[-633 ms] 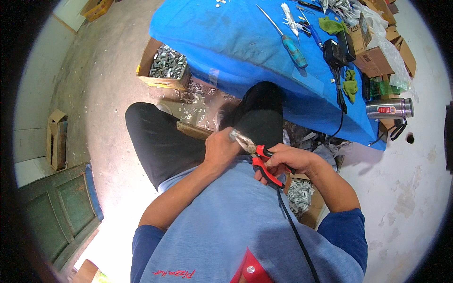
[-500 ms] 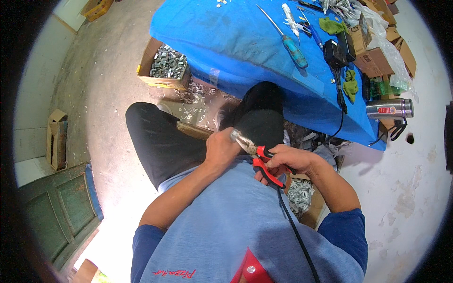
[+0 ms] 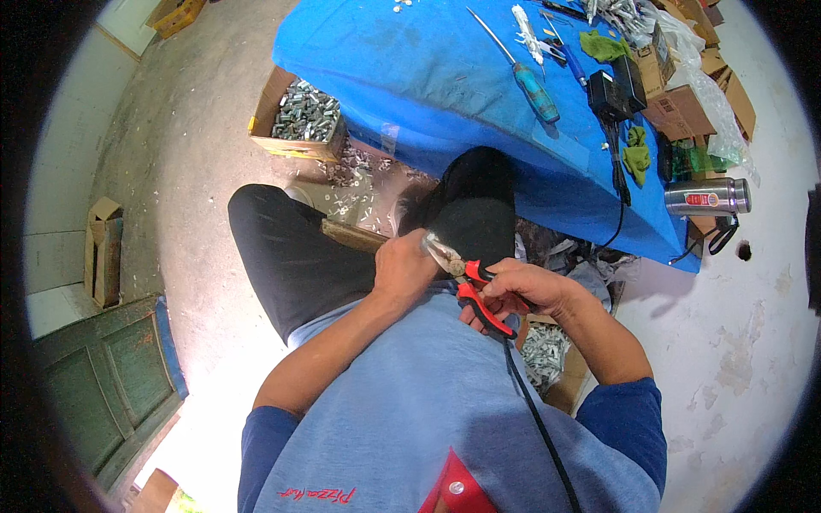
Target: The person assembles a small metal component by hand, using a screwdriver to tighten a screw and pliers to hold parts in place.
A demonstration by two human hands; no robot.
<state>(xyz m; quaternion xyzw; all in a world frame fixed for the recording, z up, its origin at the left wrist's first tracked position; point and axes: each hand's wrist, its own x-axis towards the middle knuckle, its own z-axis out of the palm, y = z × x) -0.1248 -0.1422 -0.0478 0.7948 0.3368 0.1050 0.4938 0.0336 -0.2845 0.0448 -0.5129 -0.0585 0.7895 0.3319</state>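
Above my lap, my left hand [image 3: 404, 268] is closed round a small silvery piece [image 3: 428, 243], whose end shows past the fingers; its kind is too small to make out. My right hand [image 3: 523, 289] grips a pair of pliers [image 3: 485, 311] by the red and black handles. The metal jaws point up and left and meet the silvery piece at my left fingers. A black cord [image 3: 539, 419] runs from the handle end down over my shirt.
A blue-covered table [image 3: 410, 73] ahead holds a screwdriver [image 3: 535, 92], a black power adapter [image 3: 607, 96], green cloths [image 3: 634, 157] and a steel flask [image 3: 706, 197]. A carton of metal pieces [image 3: 295, 144] stands on the floor. Another box [image 3: 546, 357] of small parts sits below my right arm.
Both hands keep nearly the same place and grip. The pliers' handles look slightly closer together and the jaws have shifted a little at the silvery piece.
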